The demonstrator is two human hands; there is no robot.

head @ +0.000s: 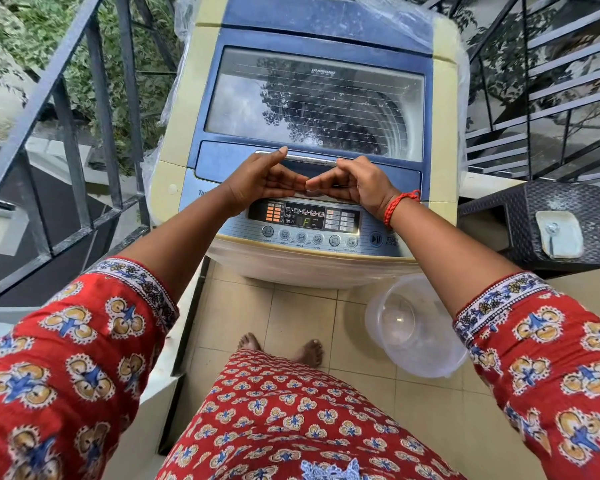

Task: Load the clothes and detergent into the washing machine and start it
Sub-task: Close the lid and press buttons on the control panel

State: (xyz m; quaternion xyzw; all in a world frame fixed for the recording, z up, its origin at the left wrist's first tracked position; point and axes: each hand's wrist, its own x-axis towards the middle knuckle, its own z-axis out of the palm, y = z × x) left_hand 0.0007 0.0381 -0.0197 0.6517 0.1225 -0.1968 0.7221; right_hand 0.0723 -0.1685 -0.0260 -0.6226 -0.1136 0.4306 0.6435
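Observation:
The top-loading washing machine (445,109) stands in front of me with its glass lid (312,102) down; the steel drum shows through the glass, and no clothes can be made out in it. My left hand (260,178) and my right hand (354,183) meet at the lid's front edge. Each thumb lies on the silver handle (312,158), and the fingers lie along the lid's front lip with their tips touching. The control panel (305,220) just below is lit and shows an "F". The start/pause button (375,239) sits at its right end.
A clear plastic tub (413,323) lies on the tiled floor to the right of my feet. A black woven stand (534,223) stands right of the machine. A metal railing (66,116) runs along the left and stairs (551,81) rise at the right.

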